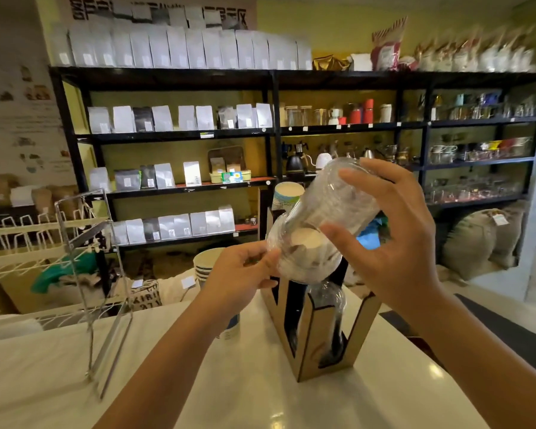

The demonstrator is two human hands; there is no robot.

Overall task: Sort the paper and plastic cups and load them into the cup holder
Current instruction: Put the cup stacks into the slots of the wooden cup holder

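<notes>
A stack of clear plastic cups (pixel 322 221) lies tilted in the air above the cardboard cup holder (pixel 310 342), its open mouth facing me. My right hand (pixel 393 239) grips the stack's upper side. My left hand (pixel 245 274) pinches the rim at the stack's lower end. The holder stands on the white counter (pixel 198 382), and one front slot holds clear plastic cups (pixel 328 305). A paper cup stack (pixel 287 195) rises from a rear slot behind the clear stack. Another stack of paper cups (pixel 206 264) stands on the counter behind my left hand.
A clear acrylic stand (pixel 99 289) sits at the counter's left, next to a white wire rack (pixel 19 243). Black shelves (pixel 273 131) with bags, kettles and glassware fill the background. Sacks (pixel 477 243) lie on the floor at right.
</notes>
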